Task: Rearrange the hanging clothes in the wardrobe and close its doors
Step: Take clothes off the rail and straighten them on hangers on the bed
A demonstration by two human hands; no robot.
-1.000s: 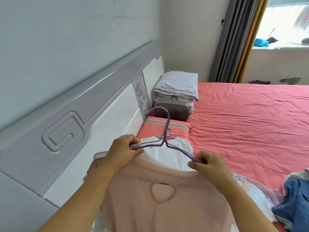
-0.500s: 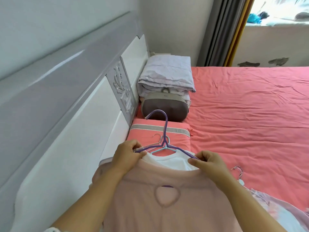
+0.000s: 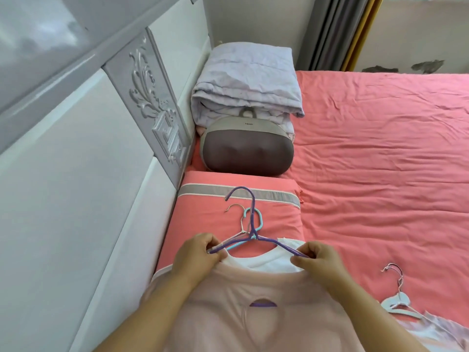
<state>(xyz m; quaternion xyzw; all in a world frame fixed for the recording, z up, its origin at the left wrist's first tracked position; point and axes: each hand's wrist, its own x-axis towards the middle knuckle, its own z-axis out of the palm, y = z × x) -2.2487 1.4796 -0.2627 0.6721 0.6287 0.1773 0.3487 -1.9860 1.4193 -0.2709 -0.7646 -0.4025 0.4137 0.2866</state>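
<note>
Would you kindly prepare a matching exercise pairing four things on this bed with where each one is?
1. purple wire hanger
2. folded lilac quilt
3. grey-brown massage cushion
4. pale blue plastic hanger

A. against the headboard, farthest away
B. gripped by both hands
C. on the sheet, to the right
D. between quilt and pillow

Pairs: 1-B, 2-A, 3-D, 4-C

Both forearms reaching forward, left hand (image 3: 196, 255) fingers curled, pinching, right hand (image 3: 317, 260) apparently pinching too

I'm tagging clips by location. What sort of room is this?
A bedroom, most likely: a bed with a pink sheet, a white headboard, and a folded quilt beside it.
</note>
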